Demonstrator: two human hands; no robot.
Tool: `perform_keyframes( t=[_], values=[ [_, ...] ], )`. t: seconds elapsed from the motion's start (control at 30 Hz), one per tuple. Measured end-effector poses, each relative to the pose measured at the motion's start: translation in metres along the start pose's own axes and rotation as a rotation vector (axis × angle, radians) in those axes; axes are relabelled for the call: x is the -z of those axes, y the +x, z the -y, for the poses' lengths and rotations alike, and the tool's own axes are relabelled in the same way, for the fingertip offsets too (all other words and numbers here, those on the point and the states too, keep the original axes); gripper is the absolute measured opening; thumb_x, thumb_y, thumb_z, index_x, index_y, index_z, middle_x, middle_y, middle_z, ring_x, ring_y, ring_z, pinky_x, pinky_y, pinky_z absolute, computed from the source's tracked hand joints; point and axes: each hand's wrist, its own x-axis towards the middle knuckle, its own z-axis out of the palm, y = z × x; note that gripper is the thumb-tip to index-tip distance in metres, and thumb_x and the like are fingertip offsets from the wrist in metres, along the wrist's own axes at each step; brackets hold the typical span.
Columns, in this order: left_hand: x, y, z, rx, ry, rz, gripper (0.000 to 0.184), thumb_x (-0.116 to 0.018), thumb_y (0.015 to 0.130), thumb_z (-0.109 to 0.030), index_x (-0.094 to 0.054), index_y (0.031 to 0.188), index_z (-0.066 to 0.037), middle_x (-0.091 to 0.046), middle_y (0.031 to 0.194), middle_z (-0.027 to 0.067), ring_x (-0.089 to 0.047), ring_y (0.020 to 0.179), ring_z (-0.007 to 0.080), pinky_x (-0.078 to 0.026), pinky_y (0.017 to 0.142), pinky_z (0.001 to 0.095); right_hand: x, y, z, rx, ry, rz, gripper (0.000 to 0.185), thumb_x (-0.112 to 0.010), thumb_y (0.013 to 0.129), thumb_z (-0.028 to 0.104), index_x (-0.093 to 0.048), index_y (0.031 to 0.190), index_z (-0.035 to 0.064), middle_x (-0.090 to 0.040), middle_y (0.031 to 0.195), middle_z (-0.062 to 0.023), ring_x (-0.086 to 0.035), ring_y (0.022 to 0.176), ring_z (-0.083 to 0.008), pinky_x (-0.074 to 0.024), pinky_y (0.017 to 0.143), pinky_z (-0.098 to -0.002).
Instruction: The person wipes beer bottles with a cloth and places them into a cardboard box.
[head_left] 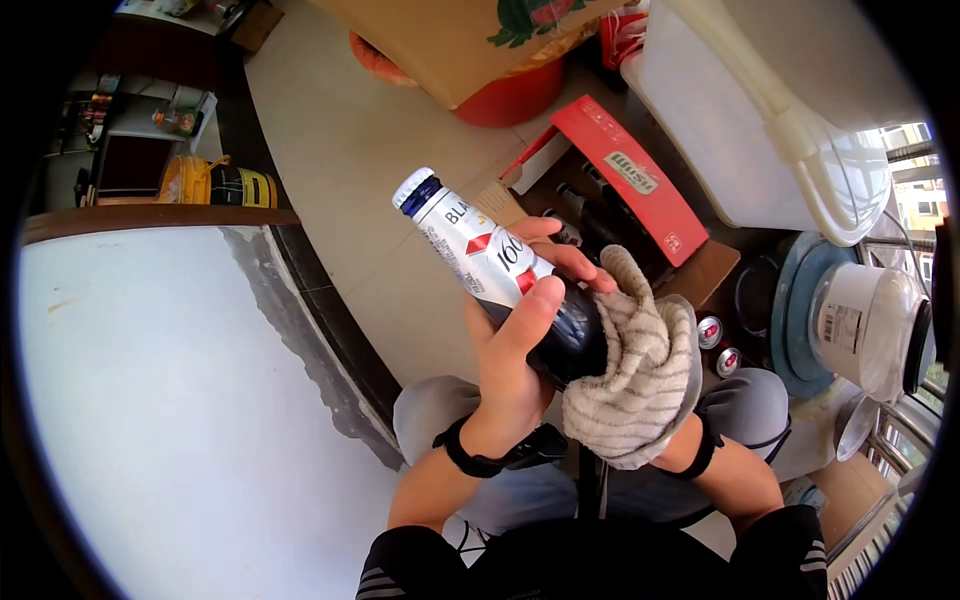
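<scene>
- Bottle (pixel 505 262) of dark glass, its cap (pixel 412 187) on, tilts above a seated person's lap (pixel 525 495), neck toward the upper left and base against a striped cloth (pixel 625 385).
- Left hand (pixel 510 350) clamps the bottle, thumb across the front, fingers curled round the far side; the right hand (pixel 680 440) is sheathed in the cloth, its fingers out of sight, so their grip cannot be told.
- Smooth glass could slide if the left hand's hold loosened or the cloth pushed unevenly, sending the bottle to the hard floor (pixel 340 250) or onto the dark bottles (pixel 597 212) in the open red carton (pixel 640 180).
- Fabric hides the base; wording on the pale label (pixel 480 235) curves out of view after "BLA" and "166," and the carton's shadowed contents are hard to count.
</scene>
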Motion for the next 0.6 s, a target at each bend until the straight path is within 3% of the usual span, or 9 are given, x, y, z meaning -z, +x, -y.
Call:
perform_keyframes(
  t=[0.07, 0.1, 0.2, 0.23, 0.33, 0.37, 0.43, 0.53, 0.6],
  values=[
    [-0.008, -0.001, -0.001, 0.035, 0.006, -0.040, 0.053, -0.061, 0.086, -0.033, -0.045, 0.125, 0.000, -0.057, 0.099, 0.0141, -0.059, 0.095, 0.0292, -0.045, 0.094, 0.0447, -0.001, -0.001, -0.005, 0.072, -0.155, -0.084, 0.054, -0.067, 0.078, 0.031, -0.044, 0.117, 0.0015, -0.052, 0.105, -0.0137, -0.056, 0.095, -0.0246, -0.0454, 0.077, -0.0304],
    [-0.008, -0.002, 0.002, 0.012, -0.053, -0.040, 0.048, -0.062, 0.086, -0.027, -0.045, 0.123, 0.000, -0.058, 0.099, 0.0147, -0.060, 0.096, 0.0286, -0.046, 0.094, 0.0431, 0.005, -0.003, -0.007, 0.313, -0.365, -0.104, 0.058, -0.067, 0.078, 0.030, -0.043, 0.121, -0.0001, -0.052, 0.106, -0.0139, -0.056, 0.097, -0.0266, -0.0456, 0.079, -0.0323],
    [0.002, -0.008, 0.015, -0.020, -0.219, -0.037, 0.039, -0.064, 0.086, -0.017, -0.048, 0.118, 0.001, -0.060, 0.099, 0.0164, -0.061, 0.100, 0.0276, -0.048, 0.095, 0.0400, 0.001, -0.004, 0.007, 0.378, -0.366, -0.206, 0.072, -0.069, 0.073, 0.035, -0.045, 0.127, -0.0054, -0.051, 0.115, -0.0160, -0.053, 0.107, -0.0306, -0.0433, 0.089, -0.0367],
    [0.006, -0.008, 0.017, -0.002, -0.268, -0.034, 0.039, -0.063, 0.086, -0.017, -0.048, 0.117, 0.001, -0.060, 0.099, 0.0169, -0.060, 0.099, 0.0277, -0.047, 0.095, 0.0401, -0.009, -0.004, 0.002, 0.228, -0.078, -0.244, 0.072, -0.069, 0.073, 0.037, -0.047, 0.127, -0.0054, -0.050, 0.117, -0.0165, -0.053, 0.109, -0.0294, -0.0427, 0.091, -0.0360],
    [0.010, -0.008, 0.015, 0.055, -0.268, 0.007, 0.043, -0.064, 0.080, -0.029, -0.049, 0.110, -0.001, -0.058, 0.097, 0.0177, -0.057, 0.097, 0.0292, -0.045, 0.095, 0.0412, -0.017, -0.002, 0.004, 0.159, 0.031, -0.229, 0.063, -0.069, 0.077, 0.036, -0.053, 0.125, -0.0008, -0.051, 0.125, -0.0152, -0.049, 0.118, -0.0243, -0.0406, 0.096, -0.0327],
    [0.011, -0.006, 0.012, 0.071, -0.223, 0.034, 0.047, -0.065, 0.078, -0.034, -0.049, 0.108, -0.002, -0.057, 0.096, 0.0169, -0.055, 0.095, 0.0300, -0.044, 0.094, 0.0410, -0.001, -0.006, 0.015, 0.282, -0.309, -0.131, 0.058, -0.068, 0.078, 0.034, -0.054, 0.124, 0.0004, -0.052, 0.124, -0.0146, -0.049, 0.118, -0.0240, -0.0407, 0.095, -0.0328],
    [0.009, -0.003, 0.005, 0.104, -0.143, 0.069, 0.053, -0.067, 0.072, -0.043, -0.049, 0.103, -0.004, -0.056, 0.094, 0.0163, -0.055, 0.093, 0.0322, -0.043, 0.094, 0.0432, 0.009, -0.008, 0.016, 0.390, -0.521, -0.072, 0.050, -0.069, 0.077, 0.032, -0.058, 0.116, 0.0022, -0.055, 0.116, -0.0136, -0.051, 0.113, -0.0253, -0.0412, 0.092, -0.0346],
    [0.005, 0.002, 0.003, 0.014, -0.188, 0.203, 0.053, -0.067, 0.070, -0.044, -0.049, 0.100, -0.005, -0.057, 0.095, 0.0165, -0.055, 0.093, 0.0332, -0.043, 0.094, 0.0458, 0.010, 0.002, 0.004, 0.361, -0.130, -0.210, 0.041, -0.074, 0.065, 0.032, -0.063, 0.095, 0.0044, -0.058, 0.097, -0.0127, -0.055, 0.097, -0.0302, -0.0423, 0.084, -0.0399],
    [-0.002, 0.002, 0.004, -0.034, -0.137, 0.136, 0.052, -0.067, 0.067, -0.046, -0.049, 0.095, -0.006, -0.056, 0.093, 0.0152, -0.055, 0.092, 0.0310, -0.042, 0.093, 0.0449, 0.020, 0.005, 0.014, 0.439, -0.400, -0.198, 0.046, -0.073, 0.061, 0.026, -0.060, 0.097, 0.0016, -0.056, 0.098, -0.0148, -0.055, 0.094, -0.0326, -0.0433, 0.082, -0.0408]
  ],
)
